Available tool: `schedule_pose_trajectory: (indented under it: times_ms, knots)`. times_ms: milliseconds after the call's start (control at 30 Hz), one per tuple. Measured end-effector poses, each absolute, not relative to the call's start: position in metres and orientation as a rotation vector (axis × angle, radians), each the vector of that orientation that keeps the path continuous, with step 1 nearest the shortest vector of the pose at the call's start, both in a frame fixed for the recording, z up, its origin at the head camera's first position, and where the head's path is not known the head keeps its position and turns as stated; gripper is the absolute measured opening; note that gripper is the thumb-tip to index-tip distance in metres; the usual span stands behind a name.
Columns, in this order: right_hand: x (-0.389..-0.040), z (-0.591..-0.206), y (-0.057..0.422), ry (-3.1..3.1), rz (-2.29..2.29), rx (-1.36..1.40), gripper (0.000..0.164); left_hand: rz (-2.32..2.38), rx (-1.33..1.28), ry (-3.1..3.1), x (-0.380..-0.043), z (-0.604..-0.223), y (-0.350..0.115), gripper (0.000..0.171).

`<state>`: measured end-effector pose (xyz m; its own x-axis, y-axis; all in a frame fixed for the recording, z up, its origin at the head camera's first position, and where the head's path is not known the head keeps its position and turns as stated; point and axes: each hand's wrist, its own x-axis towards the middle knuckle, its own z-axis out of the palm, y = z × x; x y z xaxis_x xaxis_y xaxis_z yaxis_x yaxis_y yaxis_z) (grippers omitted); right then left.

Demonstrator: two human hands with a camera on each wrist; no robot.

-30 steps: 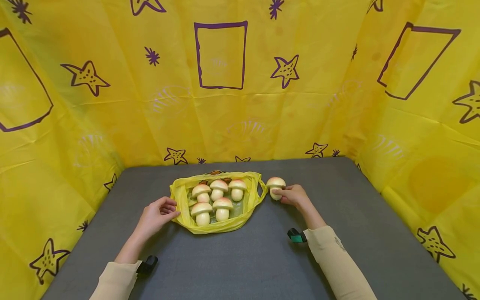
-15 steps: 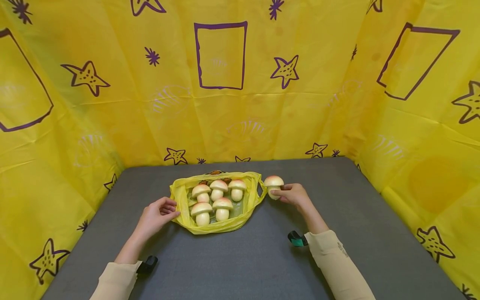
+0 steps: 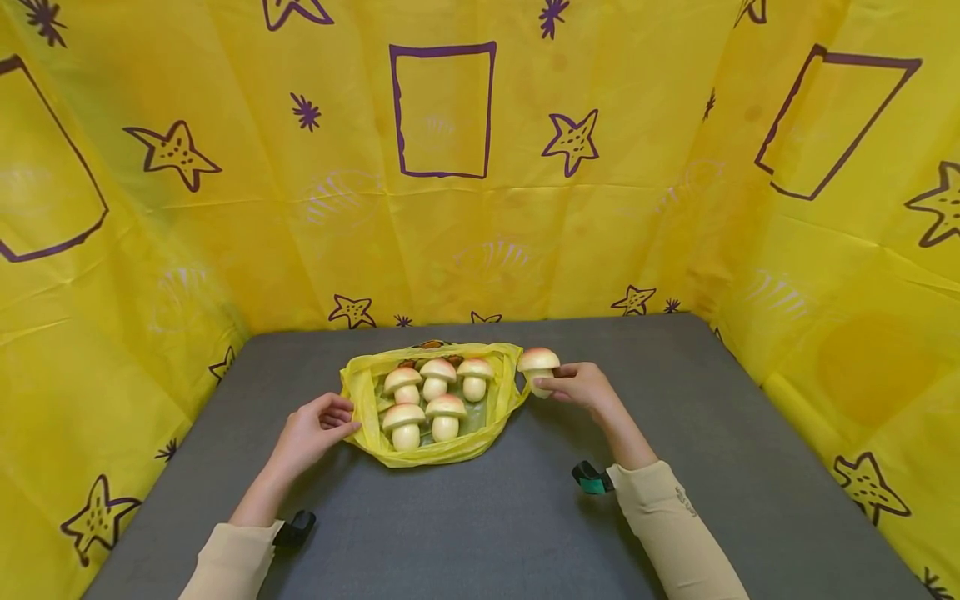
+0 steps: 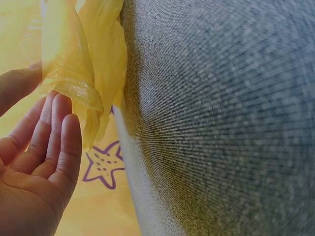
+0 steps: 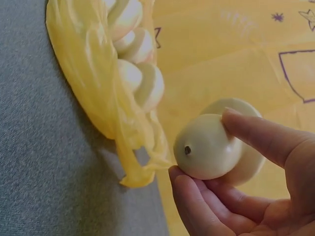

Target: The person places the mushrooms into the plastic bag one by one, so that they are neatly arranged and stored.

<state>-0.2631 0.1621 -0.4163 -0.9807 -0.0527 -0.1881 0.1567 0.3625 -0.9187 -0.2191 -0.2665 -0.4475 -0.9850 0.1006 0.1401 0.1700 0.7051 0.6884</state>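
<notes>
A yellow plastic bag (image 3: 442, 457) lies spread open on the table, with several toy mushrooms (image 3: 446, 407) inside, their caps cream and reddish. At the bag's left edge, my left hand (image 3: 311, 429) pinches the plastic between thumb and fingertips; the left wrist view shows the thin yellow film (image 4: 74, 73) there. My right hand (image 3: 588, 387) grips another toy mushroom (image 3: 539, 360) by its stem, just beside the bag's right handle loop. In the right wrist view the stem's underside, with a small dark hole, faces the camera on the held mushroom (image 5: 206, 152).
Dark grey cloth covers the table (image 3: 465, 533). Yellow fabric (image 3: 480, 217) printed with purple stars and frames rises behind the table and on both sides. A black strap piece (image 3: 295, 530) sits at the left wrist and another with green (image 3: 592, 477) at the right.
My right hand has carried the held mushroom a short way left and slightly up, close to the bag's right handle. The left hand and the bag stay where they were.
</notes>
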Motion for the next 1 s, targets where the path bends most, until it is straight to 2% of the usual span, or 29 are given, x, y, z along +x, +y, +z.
schedule_pose_trajectory:
  times_ms: [267, 467, 1000]
  knots:
    - [-0.255, -0.405, 0.155, 2.467, -1.619, -0.061, 0.057, -1.147, -0.227, -2.809, -0.218, -0.447, -0.266, 0.031]
    - [-0.256, -0.404, 0.147, 2.450, -1.625, -0.017, 0.044, -1.152, -0.227, -2.812, -0.218, -0.448, -0.267, 0.032]
    - [-0.265, -0.403, 0.124, 2.390, -1.592, 0.004, 0.057, -1.137, -0.225, -2.801, -0.218, -0.449, -0.266, 0.031]
